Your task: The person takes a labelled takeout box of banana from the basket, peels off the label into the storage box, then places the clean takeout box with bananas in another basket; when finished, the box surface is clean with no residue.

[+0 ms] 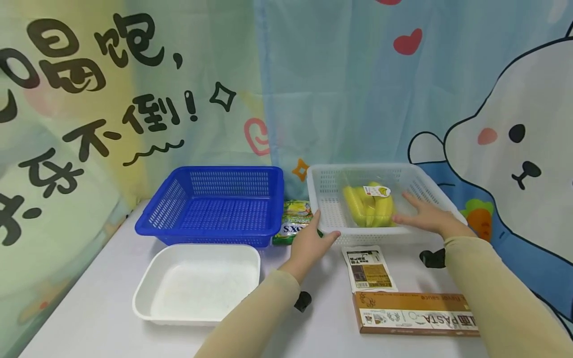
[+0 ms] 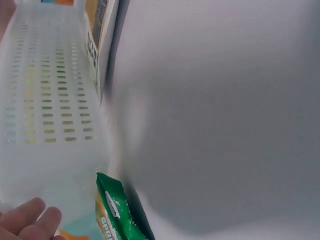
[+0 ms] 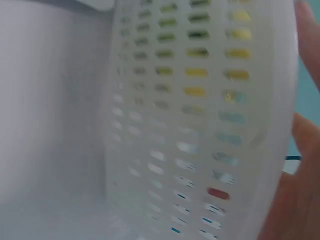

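A clear pack of yellow bananas point(image 1: 368, 205) with a white label sits in the white basket point(image 1: 326, 211). My right hand point(image 1: 427, 217) reaches over the basket's front right rim, fingers spread, its fingertips close beside the bananas. Whether they touch the pack I cannot tell. At the basket's front left corner is my left hand point(image 1: 310, 248), thumb and fingers apart, the fingers beside the wall. Behind that hand lies a green snack bag point(image 1: 295, 211), partly hidden by it. The right wrist view shows the basket's slotted wall point(image 3: 165, 115) with yellow behind it.
A blue basket point(image 1: 208, 231) stands at the back left, with a white tray point(image 1: 197, 288) in front of it. Before the white basket lie a flat sachet point(image 1: 369, 269) and a long pasta box point(image 1: 416, 314), partly covered by the right sleeve. A printed curtain point(image 1: 340, 84) hangs behind.
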Demonstrator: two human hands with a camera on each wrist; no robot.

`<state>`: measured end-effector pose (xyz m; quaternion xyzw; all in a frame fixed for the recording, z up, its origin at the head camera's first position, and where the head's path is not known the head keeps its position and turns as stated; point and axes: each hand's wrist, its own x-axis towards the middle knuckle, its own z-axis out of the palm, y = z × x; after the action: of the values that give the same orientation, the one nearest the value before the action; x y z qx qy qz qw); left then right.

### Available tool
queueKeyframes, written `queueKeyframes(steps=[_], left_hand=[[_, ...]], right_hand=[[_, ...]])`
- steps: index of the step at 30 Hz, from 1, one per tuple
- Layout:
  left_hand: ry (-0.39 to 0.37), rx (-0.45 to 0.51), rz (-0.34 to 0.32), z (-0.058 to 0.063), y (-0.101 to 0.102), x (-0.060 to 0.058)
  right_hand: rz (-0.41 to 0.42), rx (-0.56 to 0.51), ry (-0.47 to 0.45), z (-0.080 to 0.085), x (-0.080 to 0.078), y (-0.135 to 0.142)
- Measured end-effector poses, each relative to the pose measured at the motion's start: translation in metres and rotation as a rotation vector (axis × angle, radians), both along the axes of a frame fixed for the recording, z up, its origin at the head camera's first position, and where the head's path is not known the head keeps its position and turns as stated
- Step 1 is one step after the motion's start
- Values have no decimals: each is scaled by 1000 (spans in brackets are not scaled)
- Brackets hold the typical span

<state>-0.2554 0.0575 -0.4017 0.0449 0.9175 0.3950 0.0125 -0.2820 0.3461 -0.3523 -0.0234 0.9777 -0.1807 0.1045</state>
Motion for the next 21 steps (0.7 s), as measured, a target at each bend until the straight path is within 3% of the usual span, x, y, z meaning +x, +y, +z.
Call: queueKeyframes(steps=[8, 21], left_hand=[[10, -2, 18, -2, 0, 0], [28, 5, 18, -2, -2, 1]], right_hand=[[75, -114, -126, -2, -9, -1], [128, -144, -96, -6, -17, -2]])
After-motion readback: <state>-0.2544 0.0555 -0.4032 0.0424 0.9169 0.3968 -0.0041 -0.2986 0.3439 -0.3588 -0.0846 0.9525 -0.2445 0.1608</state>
